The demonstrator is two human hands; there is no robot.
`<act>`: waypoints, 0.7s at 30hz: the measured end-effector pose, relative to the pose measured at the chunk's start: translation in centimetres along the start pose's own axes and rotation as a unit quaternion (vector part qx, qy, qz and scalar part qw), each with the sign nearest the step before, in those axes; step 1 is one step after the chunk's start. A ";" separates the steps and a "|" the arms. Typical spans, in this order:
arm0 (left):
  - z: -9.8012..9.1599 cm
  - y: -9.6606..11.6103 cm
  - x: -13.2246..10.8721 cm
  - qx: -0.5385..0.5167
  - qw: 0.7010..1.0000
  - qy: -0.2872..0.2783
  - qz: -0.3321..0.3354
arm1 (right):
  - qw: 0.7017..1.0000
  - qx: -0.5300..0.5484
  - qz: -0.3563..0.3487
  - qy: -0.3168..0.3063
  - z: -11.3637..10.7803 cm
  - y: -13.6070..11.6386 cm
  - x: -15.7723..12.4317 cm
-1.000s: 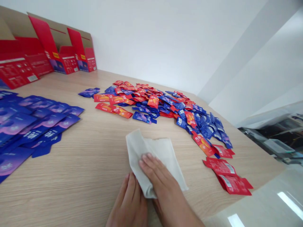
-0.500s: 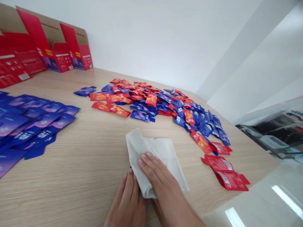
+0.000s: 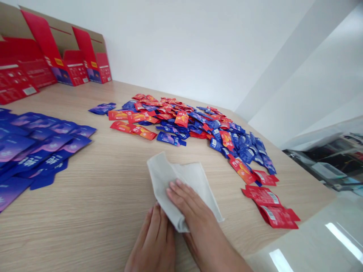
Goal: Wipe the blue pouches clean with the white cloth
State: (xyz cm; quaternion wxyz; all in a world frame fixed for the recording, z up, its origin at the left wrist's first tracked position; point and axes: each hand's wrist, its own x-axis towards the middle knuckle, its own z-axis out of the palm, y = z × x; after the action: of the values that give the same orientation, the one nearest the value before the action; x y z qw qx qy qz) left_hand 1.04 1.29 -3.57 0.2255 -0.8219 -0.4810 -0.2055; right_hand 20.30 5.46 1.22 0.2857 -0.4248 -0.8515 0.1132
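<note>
A pale grey-beige cloth (image 3: 195, 175), folded over on its left side, lies on the table in front of me. My right hand (image 3: 190, 204) rests on top of it, fingers extended and close together, pressing the fold and holding it. Just left of the cloth is my left hand (image 3: 155, 238), its fingers pressed together and pointing down at the tabletop, the tips touching the cloth's edge. Whatever lies under those left fingers is hidden by the hand and the cloth.
Red and blue sachets (image 3: 181, 119) are heaped at the back, trailing right to red sachets (image 3: 272, 207) near the table edge. Blue-purple flat packets (image 3: 48, 147) overlap at left. Open red cartons (image 3: 76, 66) stand back left. A white wall (image 3: 181, 45) closes the far side.
The cloth and my right hand have shifted slightly left and away from me. A small bit of blue at my left fingertips no longer shows. My left hand has barely moved.
</note>
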 end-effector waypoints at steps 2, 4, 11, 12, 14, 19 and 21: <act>0.1 -0.2 0.0 0.003 1.000 -0.004 0.003 | 1.000 -0.001 -0.007 -0.029 0.1 0.6 0.3; -0.2 -0.3 0.3 0.004 1.000 -0.002 0.005 | 0.999 -0.018 0.041 -0.006 -0.8 2.9 -0.3; -0.8 0.3 0.5 0.011 1.000 -0.019 -0.012 | 0.993 -0.020 0.094 0.063 -2.1 4.4 -1.0; -0.6 0.3 0.4 0.009 1.000 -0.008 -0.007 | 0.998 -0.004 0.057 0.041 -1.4 3.2 -0.6; -0.2 0.2 0.2 0.007 1.000 0.006 0.001 | 0.999 0.013 -0.022 -0.019 -0.4 1.4 0.1; -0.9 -0.4 0.3 0.000 1.000 -0.011 0.010 | 0.996 -0.035 0.077 -0.008 -1.9 3.9 -0.2; -1.5 -0.3 0.4 -0.006 1.000 -0.022 0.008 | 0.990 -0.053 0.123 0.044 -3.0 5.2 -0.8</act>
State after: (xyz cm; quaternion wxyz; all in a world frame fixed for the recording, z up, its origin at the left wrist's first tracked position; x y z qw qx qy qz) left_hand 0.80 0.86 -2.11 0.2114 -0.8317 -0.4776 -0.1883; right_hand 25.86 7.90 1.09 0.2833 -0.5454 -0.7845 0.0831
